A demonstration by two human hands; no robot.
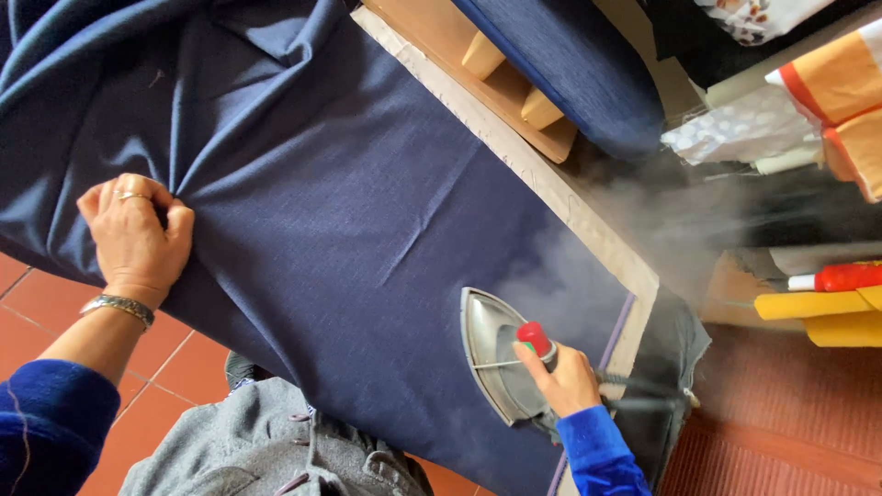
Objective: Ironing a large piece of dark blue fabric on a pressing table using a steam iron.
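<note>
Wrapped around the handle of a steam iron (496,354), the right hand (570,378) presses it onto navy cloth (349,211) that the left hand (135,234), fingers bunching a fold, keeps taut.

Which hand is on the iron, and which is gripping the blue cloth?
The right hand holds the iron by its handle near the red knob. The left hand, with ring and wristwatch, bunches the blue cloth.

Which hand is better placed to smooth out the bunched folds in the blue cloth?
Left. The left hand already rests on the cloth right at the gathered folds, while the right hand is far off, closed around the iron handle.
</note>
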